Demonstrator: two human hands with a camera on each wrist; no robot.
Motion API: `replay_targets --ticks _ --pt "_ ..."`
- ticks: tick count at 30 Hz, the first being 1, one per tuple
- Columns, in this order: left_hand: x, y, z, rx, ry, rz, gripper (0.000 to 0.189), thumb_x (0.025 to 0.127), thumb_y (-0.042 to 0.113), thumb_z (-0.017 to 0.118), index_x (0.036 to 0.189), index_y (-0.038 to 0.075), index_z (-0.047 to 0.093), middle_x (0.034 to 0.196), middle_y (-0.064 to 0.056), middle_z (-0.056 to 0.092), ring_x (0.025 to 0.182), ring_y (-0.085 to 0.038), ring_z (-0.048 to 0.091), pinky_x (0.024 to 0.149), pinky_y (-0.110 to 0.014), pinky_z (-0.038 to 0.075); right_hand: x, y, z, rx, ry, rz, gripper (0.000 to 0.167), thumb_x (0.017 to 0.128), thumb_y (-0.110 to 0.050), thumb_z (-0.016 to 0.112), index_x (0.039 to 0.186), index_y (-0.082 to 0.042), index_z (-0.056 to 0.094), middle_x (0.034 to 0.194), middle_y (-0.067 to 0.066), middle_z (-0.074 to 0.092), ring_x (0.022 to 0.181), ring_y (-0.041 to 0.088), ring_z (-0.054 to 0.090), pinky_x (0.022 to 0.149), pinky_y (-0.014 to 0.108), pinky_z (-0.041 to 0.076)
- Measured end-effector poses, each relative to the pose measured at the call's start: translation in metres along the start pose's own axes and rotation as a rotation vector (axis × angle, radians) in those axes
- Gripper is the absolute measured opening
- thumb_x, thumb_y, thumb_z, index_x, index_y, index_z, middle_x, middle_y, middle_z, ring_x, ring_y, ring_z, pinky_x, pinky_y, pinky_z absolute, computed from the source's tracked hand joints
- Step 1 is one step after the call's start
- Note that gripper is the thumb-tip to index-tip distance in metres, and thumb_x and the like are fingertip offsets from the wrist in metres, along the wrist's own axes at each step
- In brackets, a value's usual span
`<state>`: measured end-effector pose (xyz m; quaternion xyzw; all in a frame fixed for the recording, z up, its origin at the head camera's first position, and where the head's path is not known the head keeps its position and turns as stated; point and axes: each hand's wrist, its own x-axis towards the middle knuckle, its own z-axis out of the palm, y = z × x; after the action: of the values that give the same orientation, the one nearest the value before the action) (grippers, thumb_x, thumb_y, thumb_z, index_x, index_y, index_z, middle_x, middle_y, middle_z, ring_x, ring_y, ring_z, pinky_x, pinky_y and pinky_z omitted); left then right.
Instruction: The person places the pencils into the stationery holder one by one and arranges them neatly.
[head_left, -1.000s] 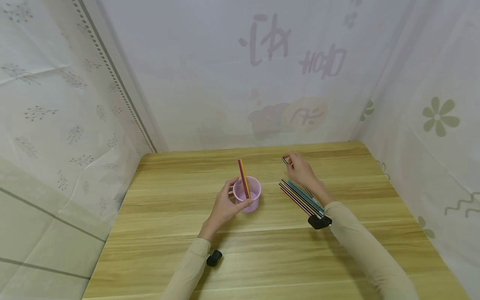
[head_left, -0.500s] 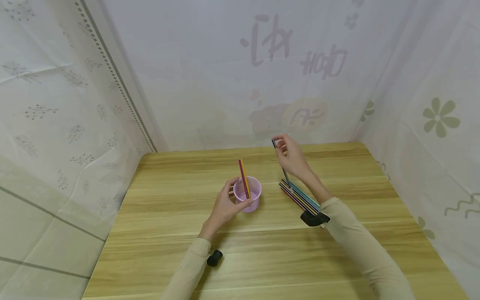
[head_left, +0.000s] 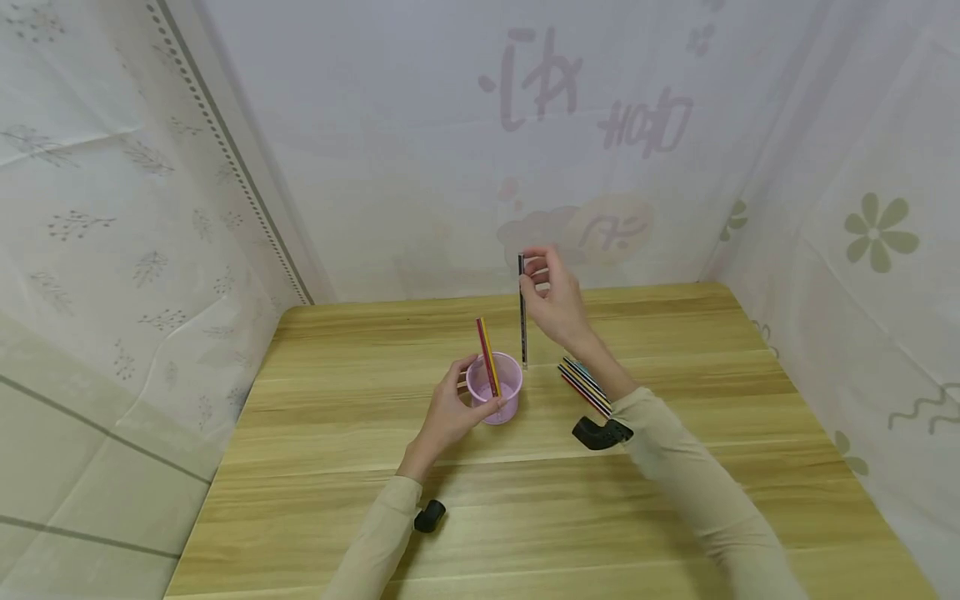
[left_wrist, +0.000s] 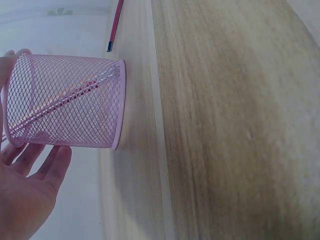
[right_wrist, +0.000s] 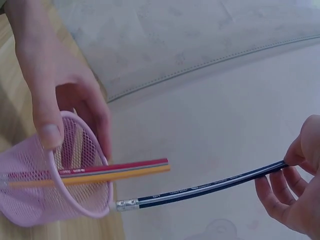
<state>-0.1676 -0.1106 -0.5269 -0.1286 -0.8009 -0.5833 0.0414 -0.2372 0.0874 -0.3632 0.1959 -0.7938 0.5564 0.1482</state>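
Left hand (head_left: 450,412) grips the cup (left_wrist: 72,117) upright on the surface (head_left: 337,417); right hand (head_left: 555,304) pinches a dark pencil (right_wrist: 210,186) by its upper end. Held that high, it could swing and snag the cup's rim.

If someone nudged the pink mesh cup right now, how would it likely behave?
The cup is probably light for its size, given its openwork walls. The leaning pencils might shift inside, but the left hand gripping it should help prevent tipping.
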Motion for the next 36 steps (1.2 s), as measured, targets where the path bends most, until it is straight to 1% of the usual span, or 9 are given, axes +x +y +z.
replay_targets --ticks 3,6,11,15,23,29,36 --pt "0.0 -0.002 0.0 0.016 -0.003 0.001 0.081 0.077 0.023 0.091 0.145 0.011 0.048 0.138 -0.021 0.057 0.124 -0.039 0.059 0.101 -0.05 0.056 -0.002 0.001 0.01 0.018 0.014 -0.02 0.032 0.096 0.002 0.056 0.128 0.0 0.053 0.102 0.016 0.059 0.088 0.027 0.063 0.067 0.019 0.054" --pt "-0.001 -0.003 0.0 0.01 -0.005 0.011 0.08 0.078 0.021 0.09 0.145 0.011 0.048 0.138 -0.02 0.057 0.123 -0.038 0.059 0.101 -0.049 0.056 -0.005 0.003 0.019 0.024 0.02 -0.031 0.032 0.096 0.002 0.057 0.127 -0.001 0.053 0.101 0.015 0.06 0.087 0.027 0.064 0.066 0.02 0.055" --pt "0.0 -0.003 0.0 -0.015 -0.001 0.018 0.081 0.077 0.02 0.091 0.145 0.012 0.048 0.138 -0.02 0.058 0.123 -0.04 0.059 0.101 -0.054 0.055 -0.008 0.009 0.034 0.036 0.004 -0.025 0.031 0.096 0.002 0.057 0.126 -0.001 0.053 0.101 0.015 0.06 0.088 0.027 0.065 0.067 0.023 0.056" --pt "0.0 -0.002 0.0 -0.021 0.001 0.02 0.081 0.077 0.021 0.091 0.146 0.011 0.048 0.138 -0.021 0.058 0.124 -0.041 0.058 0.101 -0.057 0.054 -0.013 0.015 0.044 0.049 -0.021 -0.008 0.031 0.095 0.003 0.057 0.126 0.0 0.053 0.099 0.017 0.06 0.087 0.03 0.065 0.068 0.026 0.057" --pt "-0.001 -0.002 -0.002 0.026 -0.009 0.003 0.082 0.078 0.022 0.089 0.146 0.01 0.046 0.139 -0.014 0.058 0.124 -0.032 0.059 0.101 -0.047 0.056 -0.025 0.029 0.062 0.041 -0.076 0.033 0.032 0.094 0.003 0.058 0.126 0.002 0.053 0.1 0.018 0.062 0.089 0.033 0.068 0.073 0.034 0.062" --pt "-0.001 -0.003 -0.003 0.031 -0.016 0.002 0.083 0.079 0.022 0.089 0.147 0.009 0.044 0.14 -0.014 0.056 0.125 -0.032 0.058 0.102 -0.047 0.056 -0.033 0.039 0.072 0.031 -0.088 0.07 0.032 0.094 0.003 0.06 0.125 0.001 0.053 0.098 0.018 0.064 0.088 0.032 0.068 0.073 0.035 0.063" --pt "-0.001 -0.002 -0.003 0.04 -0.018 -0.005 0.084 0.08 0.023 0.088 0.149 0.007 0.043 0.138 -0.017 0.056 0.126 -0.034 0.057 0.103 -0.05 0.054 -0.042 0.052 0.076 -0.022 -0.134 0.059 0.032 0.093 0.001 0.06 0.124 0.001 0.053 0.099 0.018 0.063 0.088 0.032 0.068 0.074 0.037 0.062"
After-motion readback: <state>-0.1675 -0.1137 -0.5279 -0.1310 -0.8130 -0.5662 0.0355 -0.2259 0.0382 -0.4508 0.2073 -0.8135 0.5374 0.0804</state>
